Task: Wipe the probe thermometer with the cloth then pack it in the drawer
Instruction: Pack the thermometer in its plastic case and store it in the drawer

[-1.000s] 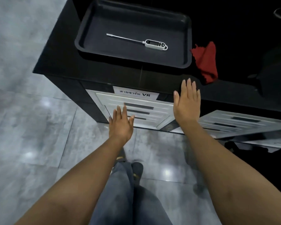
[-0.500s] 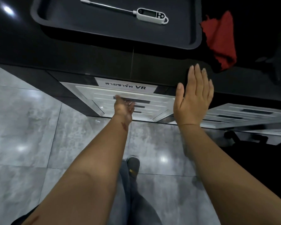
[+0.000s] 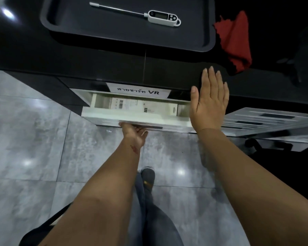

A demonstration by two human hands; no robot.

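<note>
A white probe thermometer [image 3: 160, 16] with a long metal probe lies in a black tray [image 3: 209, 38] on the black counter. A red cloth [image 3: 236, 41] is crumpled on the counter just right of the tray. Below the counter edge, the white top drawer [image 3: 114, 117] stands partly pulled out, with white boxes inside. My left hand [image 3: 133, 133] grips the underside of the drawer's front, fingers hidden beneath it. My right hand [image 3: 210, 102] hovers flat with fingers apart above the drawer's right end, holding nothing.
A white label [image 3: 138, 90] with print sits on the cabinet above the drawer. A second white drawer unit [image 3: 267, 121] stands to the right. Grey tiled floor [image 3: 34, 148] spreads below, with my legs and a shoe [image 3: 148, 176] under the arms.
My left hand reached the drawer front, took hold of it and pulled it out, showing the boxes inside. The view moved closer to the counter. My right hand stayed hovering flat.
</note>
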